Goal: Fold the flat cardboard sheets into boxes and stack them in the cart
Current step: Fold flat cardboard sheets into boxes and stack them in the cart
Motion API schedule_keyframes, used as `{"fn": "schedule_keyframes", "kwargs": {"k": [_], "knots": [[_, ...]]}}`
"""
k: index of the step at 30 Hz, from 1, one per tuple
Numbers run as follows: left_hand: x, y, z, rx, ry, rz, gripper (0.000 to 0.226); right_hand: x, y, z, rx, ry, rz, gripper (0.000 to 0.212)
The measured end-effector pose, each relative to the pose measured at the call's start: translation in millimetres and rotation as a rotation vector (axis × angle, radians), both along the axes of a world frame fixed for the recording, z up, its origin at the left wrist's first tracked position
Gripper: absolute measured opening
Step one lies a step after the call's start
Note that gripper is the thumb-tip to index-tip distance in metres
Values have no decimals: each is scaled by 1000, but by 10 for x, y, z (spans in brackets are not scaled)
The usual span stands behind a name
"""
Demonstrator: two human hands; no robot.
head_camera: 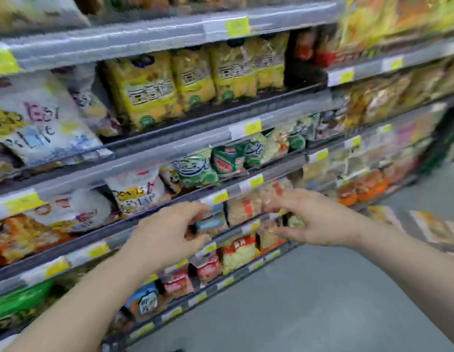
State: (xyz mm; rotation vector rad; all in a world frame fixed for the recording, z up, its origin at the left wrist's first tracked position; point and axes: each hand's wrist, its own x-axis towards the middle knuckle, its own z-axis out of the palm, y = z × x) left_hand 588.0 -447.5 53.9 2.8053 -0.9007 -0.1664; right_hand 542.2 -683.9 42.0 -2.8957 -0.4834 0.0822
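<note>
Two bare forearms are stretched forward toward a run of store shelves [170, 153] stocked with snack bags. The picture is blurred throughout, so fine detail is lost.

The left hand [170, 231] is held in front of the lower shelves, its fingers [195, 208] loosely curled with the thumb below them. A small blue-labelled packet [212, 219] is seen just past the fingertips; whether it is touched or merely behind the hand cannot be told.

The right hand [314, 219] is raised at about the same height, just to the right, with its fingers spread and bent toward the shelf. Nothing is plainly gripped by it; pale packets [243, 208] are seen behind and between the two hands.

Yellow bags [147, 90] are lined up on an upper shelf, green ones [228, 161] on the shelf below, and white bags [35, 118] at the far left. Yellow price tags [252, 128] are fixed along the shelf edges. A grey floor [309, 301] is shown at the lower right.

No cardboard sheet, folded box or cart can be made out in this view, so nothing of that kind lies near either set of fingers.
</note>
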Motion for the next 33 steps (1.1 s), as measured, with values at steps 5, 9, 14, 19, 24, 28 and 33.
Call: {"fn": "schedule_keyframes", "kwargs": {"k": [5,9,14,19,24,28,33], "knots": [[100,-1255,-38,71,-64,-254,51,-464,-1158,-82,-18,44,-254,49],[116,-2344,-155,99,-73,-413,54,-797,-2140,-139,-21,104,-414,49],[98,-3687,-250,83,-41,-537,52,-1163,-3314,-202,-11,189,-593,47],[-15,-4680,-355,115,6,-637,52,-1499,-4154,-302,44,228,-716,44],[-19,-5394,-460,158,31,-738,52,-1775,-4688,-458,96,234,-851,44],[81,-5958,-559,155,69,-810,52,-1880,-5033,-583,133,254,-940,43],[407,-6722,-713,191,103,-883,61,-1866,-5521,-677,161,284,-1089,43]]}}
